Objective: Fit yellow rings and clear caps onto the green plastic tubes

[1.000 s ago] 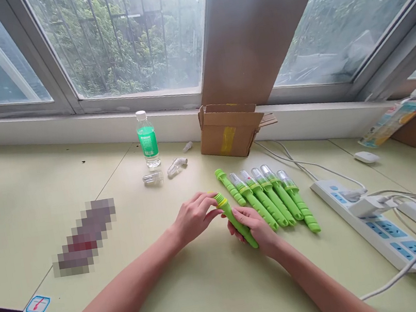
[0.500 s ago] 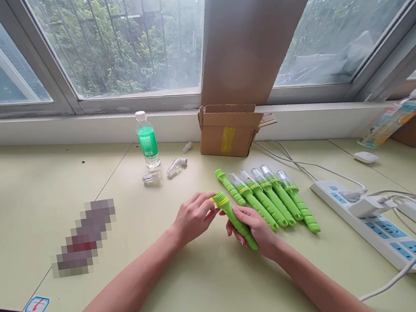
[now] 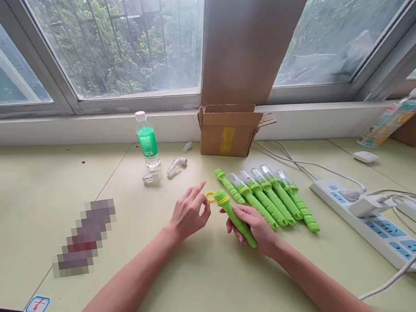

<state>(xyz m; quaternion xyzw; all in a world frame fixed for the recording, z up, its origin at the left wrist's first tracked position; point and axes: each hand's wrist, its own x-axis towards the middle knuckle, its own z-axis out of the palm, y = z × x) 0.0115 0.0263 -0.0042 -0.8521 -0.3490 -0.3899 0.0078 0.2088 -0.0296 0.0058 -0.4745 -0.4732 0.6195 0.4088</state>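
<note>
My right hand (image 3: 255, 224) is wrapped round a green ribbed tube (image 3: 236, 219), its threaded, uncapped end tilted up and to the left. A yellow band shows round the neck below the thread. Just left of that end, my left hand (image 3: 190, 213) pinches a small yellow ring (image 3: 210, 197) between thumb and finger, with the index finger stretched out above it. Beyond my right hand lies another uncapped green tube (image 3: 230, 186), beside several green tubes with clear caps (image 3: 271, 198) in a row.
Loose clear caps (image 3: 152, 179) lie near a water bottle (image 3: 147, 141). An opened cardboard box (image 3: 230, 132) stands by the window ledge. On the right are a white power strip (image 3: 379, 229) and cables (image 3: 401, 273). A blurred patch (image 3: 87, 236) covers something at the left.
My left hand has drawn slightly left, away from the tube's threaded end, and the yellow ring now shows apart from it. My right hand holds the tube almost unmoved.
</note>
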